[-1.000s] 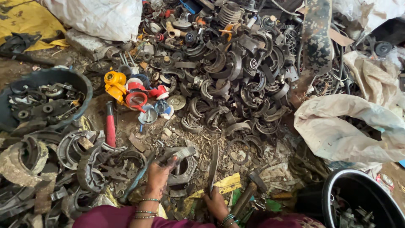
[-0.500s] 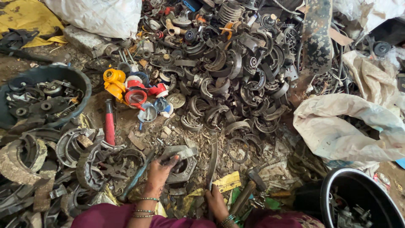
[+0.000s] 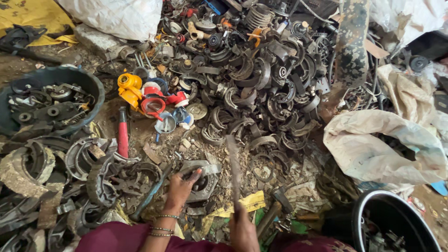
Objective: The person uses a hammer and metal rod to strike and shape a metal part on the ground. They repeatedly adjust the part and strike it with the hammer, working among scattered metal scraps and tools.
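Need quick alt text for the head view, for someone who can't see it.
The left hand grips a curved metal part on the ground while the right hand holds a thin rod, blurred. Around them lies a heap of scrap metal.

Scrap metal (image 3: pixel 261 88) crowds ground; bare patch (image 3: pixel 163 144).

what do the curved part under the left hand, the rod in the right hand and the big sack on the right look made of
The curved part under the left hand looks like cast metal: dull grey, grimy.
The rod in the right hand seems to be metal too, though it is blurred.
The sack looks like woven plastic: off-white, creased, stained.
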